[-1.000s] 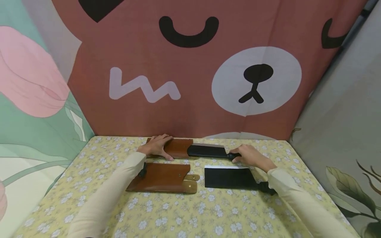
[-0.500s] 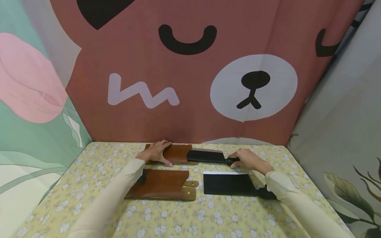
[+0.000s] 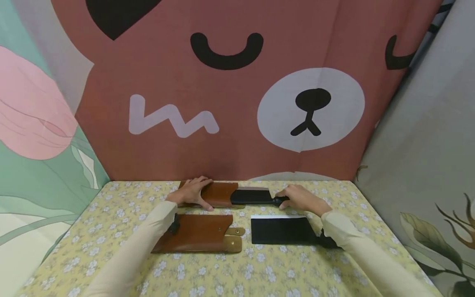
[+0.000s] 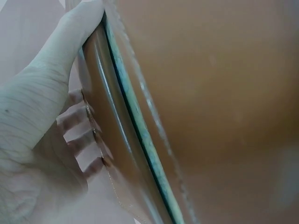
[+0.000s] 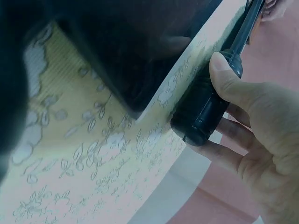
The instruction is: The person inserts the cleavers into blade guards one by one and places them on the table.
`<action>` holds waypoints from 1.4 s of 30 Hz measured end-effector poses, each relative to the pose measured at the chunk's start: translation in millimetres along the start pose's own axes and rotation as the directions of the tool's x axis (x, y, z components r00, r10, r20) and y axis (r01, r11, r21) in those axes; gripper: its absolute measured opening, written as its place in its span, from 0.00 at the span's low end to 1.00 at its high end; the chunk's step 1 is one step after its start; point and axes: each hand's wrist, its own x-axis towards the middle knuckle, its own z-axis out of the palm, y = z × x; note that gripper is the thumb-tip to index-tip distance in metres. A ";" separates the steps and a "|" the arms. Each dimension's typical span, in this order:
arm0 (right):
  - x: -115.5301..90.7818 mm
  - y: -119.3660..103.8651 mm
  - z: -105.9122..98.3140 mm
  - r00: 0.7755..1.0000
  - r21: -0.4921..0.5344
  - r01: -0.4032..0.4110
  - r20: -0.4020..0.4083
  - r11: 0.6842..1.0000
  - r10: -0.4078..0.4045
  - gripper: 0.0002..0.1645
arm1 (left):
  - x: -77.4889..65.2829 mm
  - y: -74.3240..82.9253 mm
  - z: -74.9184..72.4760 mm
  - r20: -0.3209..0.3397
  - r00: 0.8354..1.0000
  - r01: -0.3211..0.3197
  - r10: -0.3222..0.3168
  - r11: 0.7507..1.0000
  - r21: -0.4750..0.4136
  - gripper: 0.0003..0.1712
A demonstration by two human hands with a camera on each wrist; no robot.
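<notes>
Along the back of the table lies a brown leather knife sheath [image 3: 222,194], with a black-bladed cleaver [image 3: 252,196] partly inside it. My left hand [image 3: 190,194] holds the sheath's left part, fingers over the far side and thumb at the near edge. In the left wrist view the thumb [image 4: 70,42] touches that edge. My right hand [image 3: 304,199] grips the cleaver's black handle [image 5: 201,107], thumb on one side and fingers round the other. Part of the blade still shows between sheath mouth and handle.
Closer to me lie a second brown sheath [image 3: 198,231] with loose snap straps [image 3: 233,243], under the left wrist, and a second black cleaver [image 3: 280,230], its handle partly behind the right sleeve. A bear-print curtain [image 3: 237,156] stands behind the floral tablecloth [image 3: 208,276].
My right hand has moved left with the cleaver, so less of its blade shows outside the sheath. The left hand stays on the sheath. The head view has shifted slightly.
</notes>
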 end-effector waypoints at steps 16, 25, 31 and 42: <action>24.8 -18.7 -10.1 0.999 -0.018 0.047 -0.010 0.999 -0.047 0.27 | -1.8 1.4 -20.2 -0.023 1.000 0.004 -0.004 1.000 0.028 0.69; 23.5 -19.2 -2.7 0.998 -0.032 0.057 0.002 0.998 -0.057 0.28 | -0.8 4.9 -7.4 0.004 0.999 0.037 -0.037 0.998 0.051 0.71; 23.1 -23.8 -1.6 0.998 -0.027 0.060 0.000 0.998 -0.060 0.26 | -1.1 7.1 -4.4 0.010 0.999 0.041 -0.042 0.998 0.053 0.71; 27.6 -33.2 2.5 1.000 -0.032 0.026 0.016 0.999 -0.025 0.27 | 3.1 7.5 0.2 0.017 1.000 0.021 -0.022 0.999 0.031 0.70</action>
